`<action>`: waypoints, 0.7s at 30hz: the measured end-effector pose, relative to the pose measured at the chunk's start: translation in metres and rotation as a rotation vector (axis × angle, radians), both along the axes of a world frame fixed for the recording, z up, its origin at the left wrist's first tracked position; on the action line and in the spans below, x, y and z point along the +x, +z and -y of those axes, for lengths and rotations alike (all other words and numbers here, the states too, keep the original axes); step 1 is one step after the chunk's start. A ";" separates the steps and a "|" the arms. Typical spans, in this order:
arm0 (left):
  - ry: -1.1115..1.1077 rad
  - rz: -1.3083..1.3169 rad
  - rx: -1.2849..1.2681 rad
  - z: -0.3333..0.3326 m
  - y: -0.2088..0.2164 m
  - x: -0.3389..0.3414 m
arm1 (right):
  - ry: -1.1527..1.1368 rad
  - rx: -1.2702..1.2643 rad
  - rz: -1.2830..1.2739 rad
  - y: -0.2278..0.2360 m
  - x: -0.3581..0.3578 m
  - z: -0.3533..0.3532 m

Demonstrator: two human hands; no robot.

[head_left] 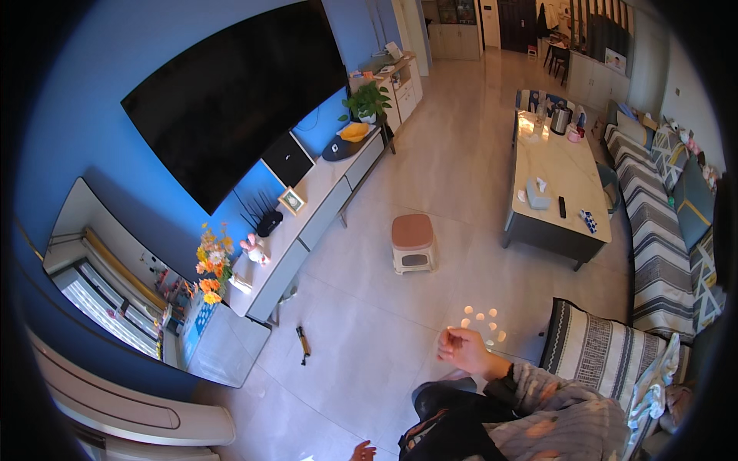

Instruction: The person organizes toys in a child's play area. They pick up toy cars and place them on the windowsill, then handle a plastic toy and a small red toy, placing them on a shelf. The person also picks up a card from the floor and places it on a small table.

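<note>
My right hand [467, 352] is raised over the floor in front of my dark-clad legs [453, 422], its arm in a fuzzy grey patterned sleeve [538, 388]. Its fingers are curled together; whether anything small lies inside them is hidden. At the lower edge, only the fingers of my left hand [364, 452] show, slightly apart with nothing visible in them. Ahead on the floor stands a small stool [413, 234] with a brown top and cream base. Left of my legs lies a slim black-and-yellow stick-like object [304, 346], apart from both hands.
A long TV cabinet [307, 230] with orange flowers [211, 265] runs along the left, under a large television [238, 92]. On the right are a marble-topped coffee table [557, 165] and a striped sofa [653, 238]. A patterned cushion [592, 346] sits beside my right arm.
</note>
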State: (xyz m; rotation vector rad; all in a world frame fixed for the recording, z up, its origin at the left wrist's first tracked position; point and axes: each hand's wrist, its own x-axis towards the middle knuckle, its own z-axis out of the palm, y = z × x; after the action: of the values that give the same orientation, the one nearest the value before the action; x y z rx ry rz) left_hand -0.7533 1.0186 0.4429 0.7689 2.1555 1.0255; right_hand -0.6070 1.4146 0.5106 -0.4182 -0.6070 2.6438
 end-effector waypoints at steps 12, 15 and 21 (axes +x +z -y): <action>-0.197 -0.125 -0.040 -0.105 0.010 -0.025 | 0.275 0.153 0.105 -0.026 0.051 -0.039; -0.266 -0.014 -0.020 -0.150 0.025 -0.028 | 0.103 0.164 0.182 -0.035 0.078 -0.063; -0.583 0.109 -0.111 -0.316 0.053 -0.031 | -0.396 0.107 0.458 -0.064 0.168 -0.122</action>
State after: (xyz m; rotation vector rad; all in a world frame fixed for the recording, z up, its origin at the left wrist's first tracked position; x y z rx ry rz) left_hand -0.7842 1.3342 0.4956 1.1644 1.7179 0.6190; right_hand -0.4394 1.5365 0.4463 -1.0125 -0.7097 2.1344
